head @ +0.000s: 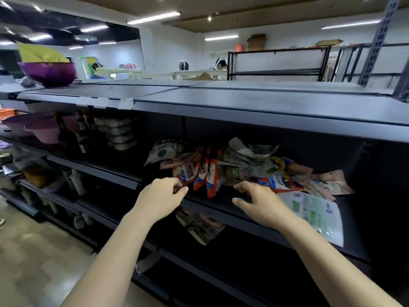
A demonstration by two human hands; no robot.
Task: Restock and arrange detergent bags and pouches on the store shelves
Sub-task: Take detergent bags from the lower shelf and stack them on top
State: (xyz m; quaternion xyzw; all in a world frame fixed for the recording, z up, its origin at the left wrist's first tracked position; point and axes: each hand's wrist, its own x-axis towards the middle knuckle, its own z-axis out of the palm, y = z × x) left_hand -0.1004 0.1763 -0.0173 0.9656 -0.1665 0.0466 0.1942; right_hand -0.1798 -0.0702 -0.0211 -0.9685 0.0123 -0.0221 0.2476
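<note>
A heap of detergent pouches lies on the dark middle shelf [221,206]. Orange-and-blue pouches [202,173] stand on edge in the middle, with pale green-white bags [245,151] piled behind them. A large white-and-green bag [314,214] lies flat at the right and sticks out over the shelf edge. My left hand [160,196] is at the leftmost orange pouch, fingers curled at its lower corner. My right hand [259,201] hovers over the shelf with fingers loosely bent, its fingertips near an orange-blue pouch [281,182] lying flat. Whether either hand grips a pouch is unclear.
A purple bowl [48,73] stands on the top shelf at the left. Pink bowls [42,129], bottles and stacked containers [119,134] fill the shelf section to the left. Another bag [199,226] lies on the shelf below. Other people work in the background.
</note>
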